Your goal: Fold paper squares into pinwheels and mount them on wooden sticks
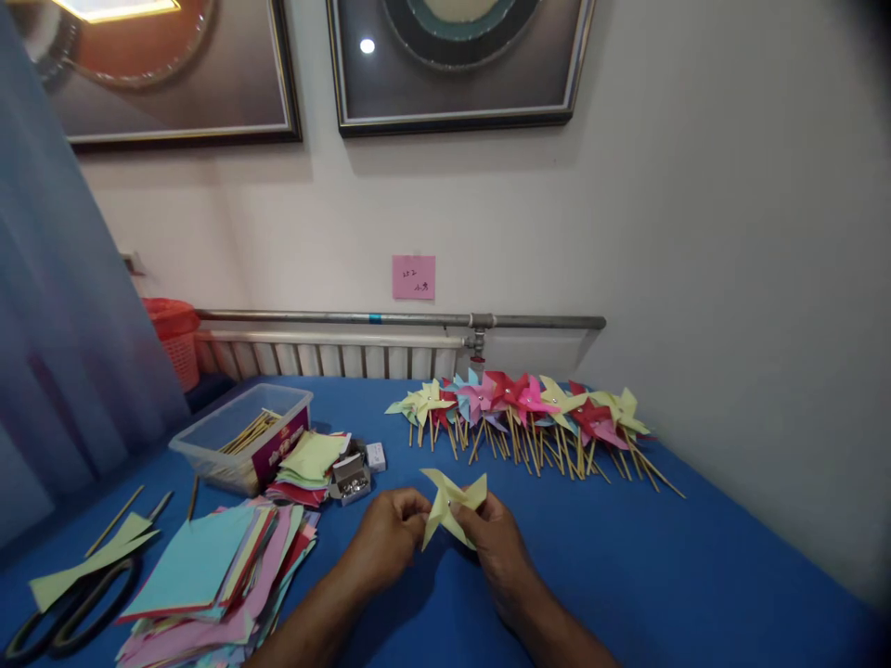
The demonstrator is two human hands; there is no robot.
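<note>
A pale yellow paper pinwheel (440,508) with folded blades and a small pin at its centre is held just above the blue table. My right hand (497,547) grips it from the right, the thumb pressed beside the pin and the other fingers behind the paper. On the other side, my left hand (390,538) is closed, its curled fingertips at the edge of the left blade. What lies behind the pinwheel is hidden. Left of my hands is a small open box of metal pins (352,481), beside a stack of small coloured paper (306,464).
Finished pinwheels on sticks (515,399) lie in a row at the back right. A clear plastic tub (209,450) holds wooden sticks. Coloured paper squares (199,561) are piled at front left, near black-handled scissors (97,603). A red basket (174,339) stands behind.
</note>
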